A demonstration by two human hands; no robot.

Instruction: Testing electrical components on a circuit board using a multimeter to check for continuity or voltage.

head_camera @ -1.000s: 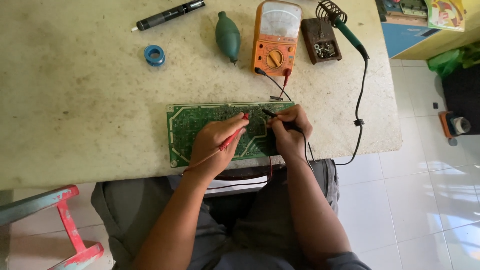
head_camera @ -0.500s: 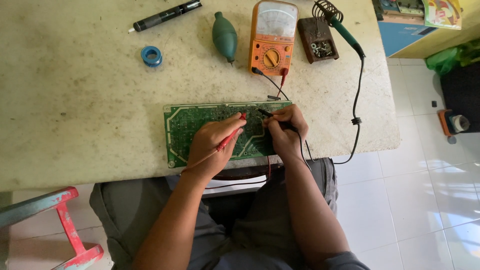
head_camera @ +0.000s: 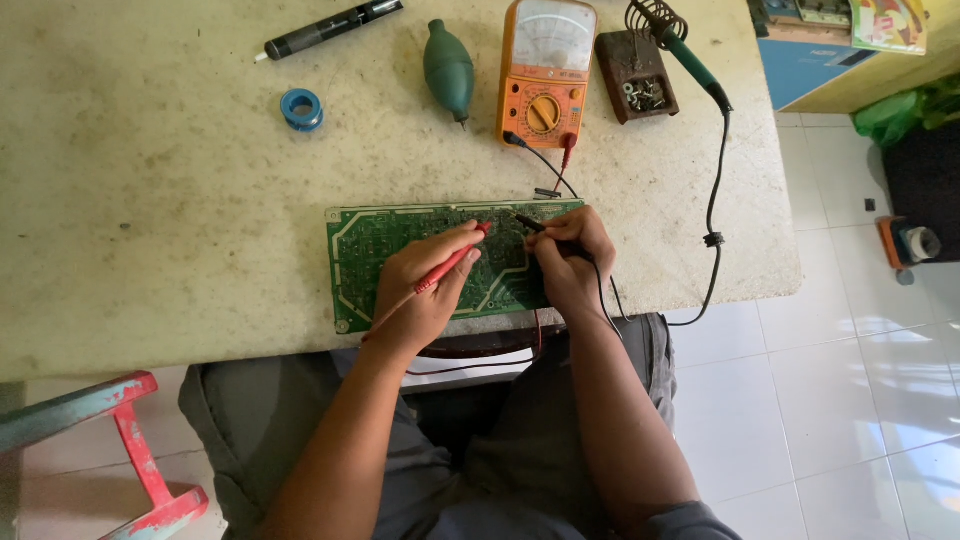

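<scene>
The green circuit board [head_camera: 440, 262] lay flat at the bench's [head_camera: 150, 200] near edge, within easy reach. The left hand [head_camera: 420, 295] gripped a red probe [head_camera: 450, 262] and the right hand [head_camera: 570, 260] a black probe [head_camera: 532, 224] pen-style, tips meeting the board's far edge, leads trailing to the orange multimeter [head_camera: 545, 70].

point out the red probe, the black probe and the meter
red probe [head_camera: 447, 269], head view, middle of its shaft in the left hand
black probe [head_camera: 530, 224], head view, tip end ahead of the right hand
meter [head_camera: 545, 70], head view, orange body
</scene>
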